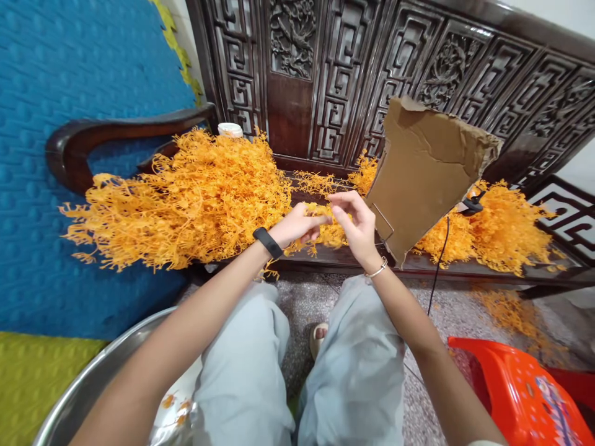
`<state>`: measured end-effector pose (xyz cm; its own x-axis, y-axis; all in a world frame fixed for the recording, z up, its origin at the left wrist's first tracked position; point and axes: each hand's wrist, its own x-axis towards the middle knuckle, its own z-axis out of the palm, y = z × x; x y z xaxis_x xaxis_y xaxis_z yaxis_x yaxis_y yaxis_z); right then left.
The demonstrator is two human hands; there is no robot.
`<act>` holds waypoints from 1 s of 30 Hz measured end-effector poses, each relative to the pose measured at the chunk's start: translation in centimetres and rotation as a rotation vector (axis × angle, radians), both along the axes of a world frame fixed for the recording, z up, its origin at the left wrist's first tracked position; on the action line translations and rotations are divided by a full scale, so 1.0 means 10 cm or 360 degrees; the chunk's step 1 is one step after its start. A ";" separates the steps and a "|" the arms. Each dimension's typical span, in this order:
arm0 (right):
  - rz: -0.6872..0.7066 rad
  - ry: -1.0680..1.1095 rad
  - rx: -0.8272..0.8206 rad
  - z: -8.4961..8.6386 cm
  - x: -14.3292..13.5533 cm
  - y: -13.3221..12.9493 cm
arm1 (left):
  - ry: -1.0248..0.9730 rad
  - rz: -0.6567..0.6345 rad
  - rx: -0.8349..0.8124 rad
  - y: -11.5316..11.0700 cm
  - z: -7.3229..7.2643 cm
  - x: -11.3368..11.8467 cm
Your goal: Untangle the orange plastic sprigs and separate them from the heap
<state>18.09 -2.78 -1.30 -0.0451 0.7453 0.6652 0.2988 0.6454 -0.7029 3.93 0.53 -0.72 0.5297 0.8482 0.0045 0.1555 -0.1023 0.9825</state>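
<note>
My left hand (302, 225), with a black band at the wrist, is held over the bench in front of my knees. Its index finger points to the right and the other fingers curl under; whatever they may hold is too small to make out. Facing it closely, my right hand (357, 224) has a bracelet below it. Its thumb and index finger are bent with a small gap between them, and nothing shows in it. Under and behind both hands lie loose orange branching plastic pieces (333, 236). A large heap of the same orange pieces (199, 198) spreads to the left.
A brown cardboard sheet (421, 170) leans upright right of my hands, before another orange heap (506, 232) and a black cable (438, 266). The carved wooden bench (297, 118) rises behind. A metal basin (100, 365) stands lower left, a red plastic stool (525, 378) lower right.
</note>
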 end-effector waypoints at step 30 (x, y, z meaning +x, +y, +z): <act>0.0815 0.0808 -0.1191 -0.03 0.14 0.22 | -0.0017 -0.0362 0.0288 -0.05 0.09 0.00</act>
<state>19.49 -0.56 -1.63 -0.3166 0.9460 0.0694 -0.3310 -0.0416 -0.9427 3.93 0.00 0.19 0.7053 0.6925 0.1514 0.0982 -0.3069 0.9467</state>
